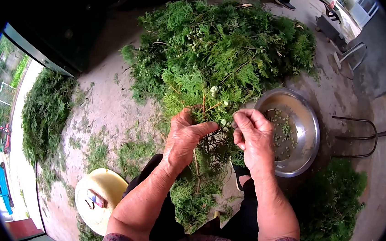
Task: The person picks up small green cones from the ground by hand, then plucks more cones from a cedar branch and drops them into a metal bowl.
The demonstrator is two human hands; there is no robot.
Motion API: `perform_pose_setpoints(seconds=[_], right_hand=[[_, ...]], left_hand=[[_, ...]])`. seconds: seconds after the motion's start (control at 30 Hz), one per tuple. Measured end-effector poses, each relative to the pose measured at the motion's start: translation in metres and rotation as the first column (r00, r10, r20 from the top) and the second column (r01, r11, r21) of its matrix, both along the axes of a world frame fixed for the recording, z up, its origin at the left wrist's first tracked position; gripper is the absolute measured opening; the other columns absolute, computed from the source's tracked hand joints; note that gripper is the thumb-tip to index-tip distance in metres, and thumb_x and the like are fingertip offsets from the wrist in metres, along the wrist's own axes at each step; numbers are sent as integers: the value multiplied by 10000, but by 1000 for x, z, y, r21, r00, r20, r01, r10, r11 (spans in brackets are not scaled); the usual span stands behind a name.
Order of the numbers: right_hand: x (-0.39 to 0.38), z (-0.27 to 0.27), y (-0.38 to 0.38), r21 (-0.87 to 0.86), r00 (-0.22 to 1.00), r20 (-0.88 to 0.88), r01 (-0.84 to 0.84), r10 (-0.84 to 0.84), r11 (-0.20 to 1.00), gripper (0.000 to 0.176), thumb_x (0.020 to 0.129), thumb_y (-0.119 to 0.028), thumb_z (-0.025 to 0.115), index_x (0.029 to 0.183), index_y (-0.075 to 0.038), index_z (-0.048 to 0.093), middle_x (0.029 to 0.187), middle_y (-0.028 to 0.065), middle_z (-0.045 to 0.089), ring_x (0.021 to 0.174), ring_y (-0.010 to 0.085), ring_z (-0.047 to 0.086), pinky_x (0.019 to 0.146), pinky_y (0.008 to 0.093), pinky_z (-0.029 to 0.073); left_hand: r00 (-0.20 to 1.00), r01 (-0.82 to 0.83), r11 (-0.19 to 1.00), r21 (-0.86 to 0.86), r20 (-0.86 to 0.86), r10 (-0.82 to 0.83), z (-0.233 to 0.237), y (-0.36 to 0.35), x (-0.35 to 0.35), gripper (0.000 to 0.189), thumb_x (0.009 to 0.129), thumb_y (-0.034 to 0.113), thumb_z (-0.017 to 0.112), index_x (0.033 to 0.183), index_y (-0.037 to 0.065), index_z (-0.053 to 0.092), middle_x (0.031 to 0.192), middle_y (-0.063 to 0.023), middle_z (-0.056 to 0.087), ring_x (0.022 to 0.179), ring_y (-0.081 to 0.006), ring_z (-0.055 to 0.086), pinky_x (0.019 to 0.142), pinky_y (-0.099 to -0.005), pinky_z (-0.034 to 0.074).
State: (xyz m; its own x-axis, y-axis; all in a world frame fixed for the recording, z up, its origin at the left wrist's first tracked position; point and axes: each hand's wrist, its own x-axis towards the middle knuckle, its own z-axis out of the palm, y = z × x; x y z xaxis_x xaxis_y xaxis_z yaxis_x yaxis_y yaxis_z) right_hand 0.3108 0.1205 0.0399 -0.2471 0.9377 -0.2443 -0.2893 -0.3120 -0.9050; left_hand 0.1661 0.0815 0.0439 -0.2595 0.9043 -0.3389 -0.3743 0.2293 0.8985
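My left hand (181,135) is closed around a leafy green conifer branch (203,94), with the thumb pointing right across the stem. Small pale green cones (214,91) sit on its twigs. Just right of the branch, my right hand (256,137) has thumb and forefinger pinched together, close to a cone beside the left thumb. Whatever is between those fingertips is too small to make out. A wide metal basin (313,135) stands to the right of this hand, with many loose green cones (286,130) scattered over its bottom.
A large heap of cut branches (236,46) lies ahead. More greenery (47,112) is piled at left and at lower right (332,210). A pale yellow round lid or stool (105,181) carries a small box. A bent metal frame (361,137) lies right of the basin. A person's shoe (285,3) shows behind the heap.
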Motion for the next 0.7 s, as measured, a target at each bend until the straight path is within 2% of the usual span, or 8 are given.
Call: perform_pose_setpoints(seconds=[0.03,0.1,0.13,0.23,0.27,0.4,0.5,0.7], right_hand=[[-2,3,-2,44,988,153,-44,37,998,116,817,-109,631,884,-25,589,671,-1,559,481,33,476,398,165,377],[-7,-6,-3,190,959,273,-131,75,973,115,812,-93,628,884,-14,587,667,0,557,483,38,472,395,163,380],[-6,-10,-2,245,961,251,-177,114,953,112,811,-76,621,888,-4,584,659,-3,553,485,45,480,401,164,385],[0,-7,3,-9,986,-4,-168,167,986,86,812,-54,612,879,-9,583,648,0,548,484,46,488,397,170,378],[3,-5,6,-4,994,-33,-107,107,994,52,824,-47,592,866,-17,581,649,4,546,489,50,500,382,172,355],[12,7,17,-78,954,-299,-23,-1,997,106,856,-82,554,944,-23,545,783,29,565,662,112,557,505,208,404],[8,-3,15,-90,948,-318,-50,18,995,125,854,-104,571,944,-21,549,777,25,566,631,99,541,484,197,395],[3,-4,9,-13,985,-102,-142,140,990,301,797,-85,646,1063,1,535,829,21,594,607,41,497,500,161,406]], left_hand=[[1000,4,1000,-1,2,-4,1,0,0,306,694,-74,647,979,-11,556,871,-74,630,746,-147,592,711,-262,475],[1000,22,1000,13,-8,-22,1,0,0,302,685,-71,644,968,-7,562,847,-70,632,727,-140,592,687,-254,476],[999,31,999,20,-13,-31,0,0,0,299,680,-69,643,962,-6,565,835,-67,634,717,-136,593,674,-250,477],[989,87,996,1,124,-86,0,0,-5,284,658,-60,633,929,8,582,798,-54,636,685,-120,587,637,-232,461],[996,83,995,-48,45,-81,-5,1,-7,266,655,-48,615,910,27,598,762,-34,632,654,-105,577,603,-214,439],[989,138,990,1,54,-138,3,2,-7,223,708,-3,626,925,46,612,758,-12,628,625,-90,571,564,-207,433],[987,99,992,-74,138,-89,4,3,-3,172,762,63,654,931,47,619,772,-11,632,649,-89,579,579,-219,446],[997,74,995,-69,36,-72,4,1,-2,113,783,106,662,875,44,646,751,2,633,635,-72,557,579,-216,443]])
